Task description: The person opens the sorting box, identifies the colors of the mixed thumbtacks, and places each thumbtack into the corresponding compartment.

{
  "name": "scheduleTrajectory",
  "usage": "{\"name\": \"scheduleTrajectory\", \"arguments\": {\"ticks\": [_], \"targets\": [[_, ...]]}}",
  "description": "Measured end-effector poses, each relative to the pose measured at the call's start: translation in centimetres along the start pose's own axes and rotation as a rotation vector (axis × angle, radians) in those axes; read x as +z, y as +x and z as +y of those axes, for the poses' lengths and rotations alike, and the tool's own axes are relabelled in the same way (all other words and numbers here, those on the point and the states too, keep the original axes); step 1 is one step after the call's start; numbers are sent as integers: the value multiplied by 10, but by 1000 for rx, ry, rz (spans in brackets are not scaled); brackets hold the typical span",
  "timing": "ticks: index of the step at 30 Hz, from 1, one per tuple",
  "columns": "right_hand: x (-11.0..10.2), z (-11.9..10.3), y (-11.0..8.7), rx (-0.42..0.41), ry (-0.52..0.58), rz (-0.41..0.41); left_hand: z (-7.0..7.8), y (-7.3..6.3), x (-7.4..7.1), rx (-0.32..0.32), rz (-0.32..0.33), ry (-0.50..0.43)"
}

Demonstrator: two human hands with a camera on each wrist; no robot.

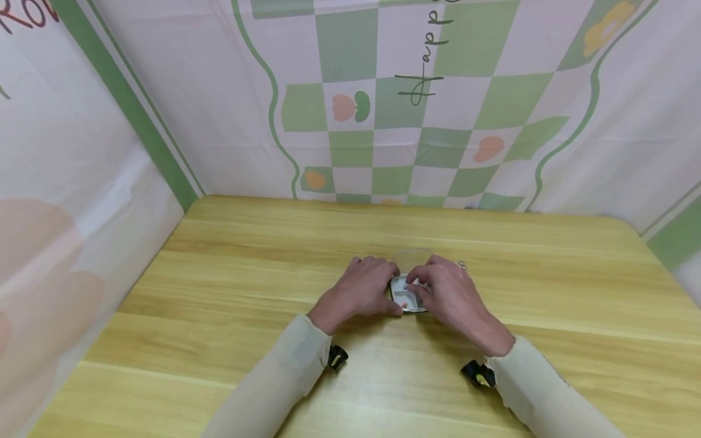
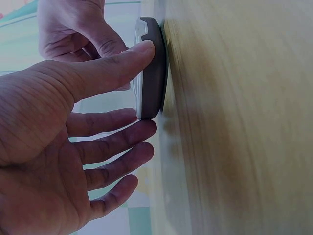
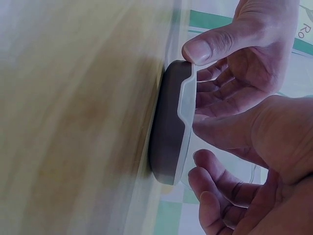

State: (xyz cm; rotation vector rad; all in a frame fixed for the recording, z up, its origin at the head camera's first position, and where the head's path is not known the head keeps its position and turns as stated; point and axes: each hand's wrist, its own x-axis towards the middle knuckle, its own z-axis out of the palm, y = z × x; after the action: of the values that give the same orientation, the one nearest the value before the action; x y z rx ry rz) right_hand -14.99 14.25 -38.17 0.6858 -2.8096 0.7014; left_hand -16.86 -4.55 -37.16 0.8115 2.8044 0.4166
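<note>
My left hand [image 1: 364, 289] braces the small rounded case with a dark grey base and white divided insert [image 3: 168, 125], thumb at its near edge and forefinger at its far one, I judge so that it won't slide on the pale yellow wooden table [image 1: 246, 249]. The case lies flat between my hands, open side up, presumably to leave the compartments within reach. My right hand [image 1: 451, 295] bends over its right side, thumb and fingertips at the insert; I can't tell whether they pinch anything. The thin clear plastic lid [image 1: 409, 258] extends on the far side, likely so it's out of my way. I count one case, one lid, at least two compartments, one tiny orange piece [image 1: 404, 305] in the near left one, and two hands.
</note>
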Motion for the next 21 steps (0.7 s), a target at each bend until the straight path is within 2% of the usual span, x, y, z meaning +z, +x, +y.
{"name": "scheduleTrajectory", "arguments": {"ticks": [11, 21], "targets": [[-6, 2, 0, 22, 11, -44, 1, 0, -1, -1, 0, -13], [-21, 1, 1, 92, 31, -97, 1, -1, -1, 0, 3, -6]]}}
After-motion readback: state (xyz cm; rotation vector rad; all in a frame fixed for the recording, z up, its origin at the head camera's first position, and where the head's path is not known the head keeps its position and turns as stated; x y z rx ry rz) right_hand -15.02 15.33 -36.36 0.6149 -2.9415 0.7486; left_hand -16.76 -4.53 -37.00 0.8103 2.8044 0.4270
